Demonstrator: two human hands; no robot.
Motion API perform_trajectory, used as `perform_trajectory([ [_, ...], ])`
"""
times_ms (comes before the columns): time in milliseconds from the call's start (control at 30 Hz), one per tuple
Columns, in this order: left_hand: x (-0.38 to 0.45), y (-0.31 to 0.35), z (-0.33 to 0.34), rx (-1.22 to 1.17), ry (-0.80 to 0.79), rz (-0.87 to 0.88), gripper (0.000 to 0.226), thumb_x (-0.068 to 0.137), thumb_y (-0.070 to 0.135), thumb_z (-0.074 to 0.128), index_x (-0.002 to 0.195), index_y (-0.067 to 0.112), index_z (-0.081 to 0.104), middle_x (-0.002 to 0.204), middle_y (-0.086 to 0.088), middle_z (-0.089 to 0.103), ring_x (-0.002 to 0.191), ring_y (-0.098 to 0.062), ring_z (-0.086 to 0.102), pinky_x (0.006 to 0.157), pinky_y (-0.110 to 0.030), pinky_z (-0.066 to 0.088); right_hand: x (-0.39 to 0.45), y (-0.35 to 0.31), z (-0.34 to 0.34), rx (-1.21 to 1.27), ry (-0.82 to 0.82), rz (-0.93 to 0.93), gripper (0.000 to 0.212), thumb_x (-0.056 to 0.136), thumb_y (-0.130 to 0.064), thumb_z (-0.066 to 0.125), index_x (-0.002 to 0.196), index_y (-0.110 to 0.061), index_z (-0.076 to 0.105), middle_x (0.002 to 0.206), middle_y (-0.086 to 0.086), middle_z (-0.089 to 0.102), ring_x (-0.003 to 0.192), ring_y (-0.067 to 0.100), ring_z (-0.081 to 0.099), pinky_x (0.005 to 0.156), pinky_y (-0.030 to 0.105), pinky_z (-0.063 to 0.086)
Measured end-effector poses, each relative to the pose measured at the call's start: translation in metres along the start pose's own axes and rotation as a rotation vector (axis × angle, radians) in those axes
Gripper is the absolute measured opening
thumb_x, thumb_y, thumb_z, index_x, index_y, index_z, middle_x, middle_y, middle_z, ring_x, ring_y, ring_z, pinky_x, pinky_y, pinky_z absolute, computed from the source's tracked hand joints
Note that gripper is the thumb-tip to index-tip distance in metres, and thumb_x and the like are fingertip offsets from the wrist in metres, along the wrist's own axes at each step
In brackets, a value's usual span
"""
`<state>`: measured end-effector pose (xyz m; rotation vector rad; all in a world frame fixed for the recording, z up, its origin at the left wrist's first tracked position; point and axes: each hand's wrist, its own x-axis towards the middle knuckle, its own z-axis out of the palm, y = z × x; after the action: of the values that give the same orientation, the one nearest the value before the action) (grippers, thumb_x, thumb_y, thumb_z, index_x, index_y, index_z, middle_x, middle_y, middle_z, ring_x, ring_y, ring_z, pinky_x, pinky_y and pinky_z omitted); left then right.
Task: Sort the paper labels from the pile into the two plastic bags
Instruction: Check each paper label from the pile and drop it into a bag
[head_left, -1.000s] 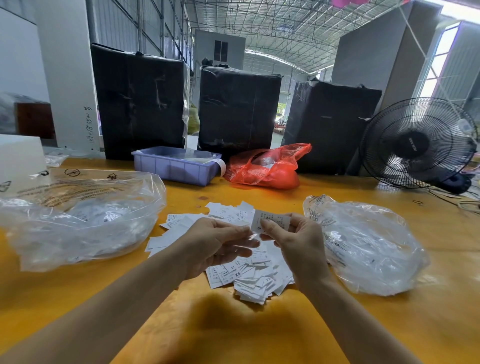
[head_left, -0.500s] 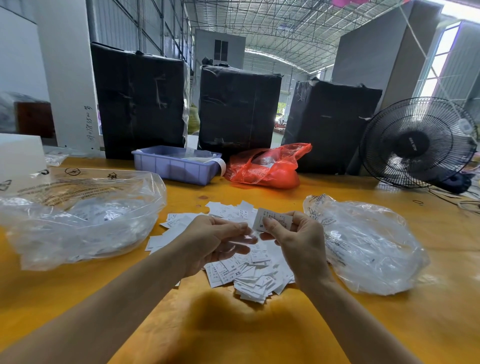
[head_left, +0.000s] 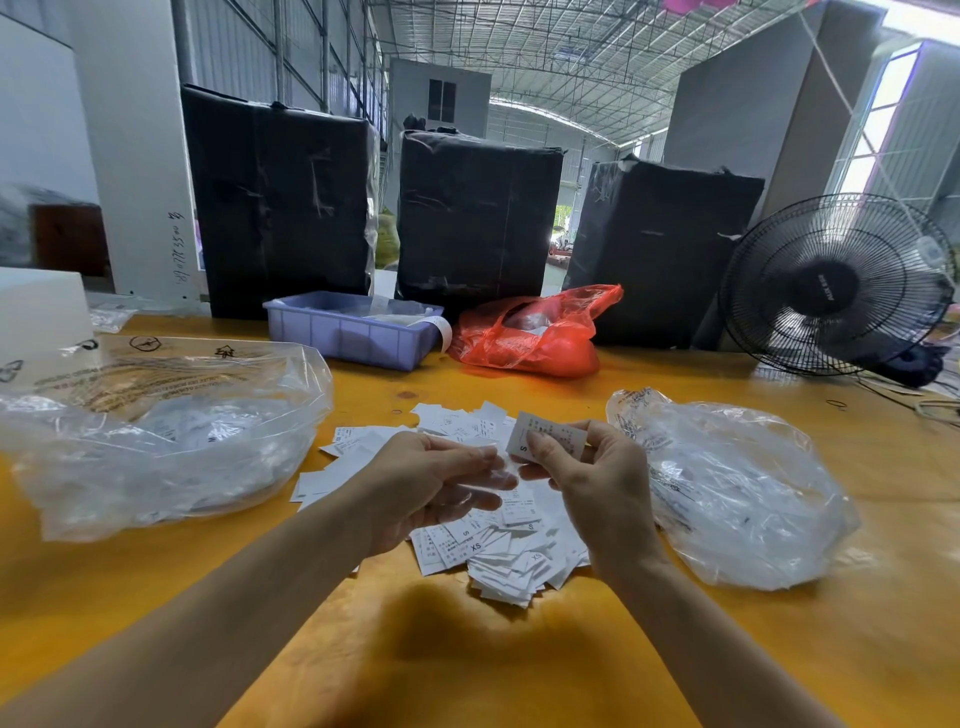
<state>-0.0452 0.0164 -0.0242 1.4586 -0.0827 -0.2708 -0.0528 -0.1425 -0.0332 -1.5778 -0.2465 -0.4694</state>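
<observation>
At the centre of the frame, the right hand (head_left: 597, 467) pinches a small white paper label (head_left: 545, 435) printed with an "S", held above the loose pile of white paper labels (head_left: 498, 545) on the yellow wooden table (head_left: 467, 665). The left hand (head_left: 431, 483) hovers beside it, fingers loosely curled, holding nothing. A crumpled clear plastic bag (head_left: 156, 441) lies at left; another clear plastic bag (head_left: 737, 493) lies at right.

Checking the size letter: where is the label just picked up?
In the head view, the label is pinched in the right hand, above the pile, centre.
</observation>
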Motion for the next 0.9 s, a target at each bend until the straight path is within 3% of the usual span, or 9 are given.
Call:
perform_trajectory([
  [300, 0.0005, 0.0009, -0.0004, -0.009, -0.004, -0.009, 0.019, 0.084, 0.016, 0.066, 0.095, 0.001, 0.071, 0.090, -0.013, 0.075, 0.065, -0.018, 0.071, 0.053, -0.019, 0.050, 0.0000, 0.0007, -0.0005, -0.030, -0.029, 0.003, 0.009, 0.084, -0.002, 0.066, 0.081, -0.005, 0.058, 0.074, 0.009, 0.068, 0.059, 0.013, 0.069, 0.053, 0.016, 0.051],
  [700, 0.0012, 0.0007, -0.0022, 0.031, 0.026, 0.005, 0.017, 0.084, 0.017, 0.066, 0.095, 0.005, 0.071, 0.088, -0.010, 0.075, 0.067, -0.016, 0.071, 0.056, -0.021, 0.050, 0.0000, 0.0000, -0.0010, -0.081, -0.089, 0.066, 0.008, 0.082, -0.005, 0.069, 0.081, -0.004, 0.061, 0.074, 0.011, 0.066, 0.056, 0.006, 0.063, 0.051, 0.012, 0.046],
  [900, 0.0017, -0.0004, -0.0024, 0.038, 0.043, 0.026, 0.012, 0.086, 0.016, 0.065, 0.090, 0.006, 0.072, 0.078, -0.008, 0.075, 0.063, -0.014, 0.070, 0.058, -0.021, 0.049, 0.0040, 0.0004, -0.0037, 0.007, -0.181, 0.289, 0.009, 0.080, -0.003, 0.071, 0.078, -0.003, 0.062, 0.067, 0.007, 0.061, 0.050, 0.007, 0.056, 0.053, 0.020, 0.046],
])
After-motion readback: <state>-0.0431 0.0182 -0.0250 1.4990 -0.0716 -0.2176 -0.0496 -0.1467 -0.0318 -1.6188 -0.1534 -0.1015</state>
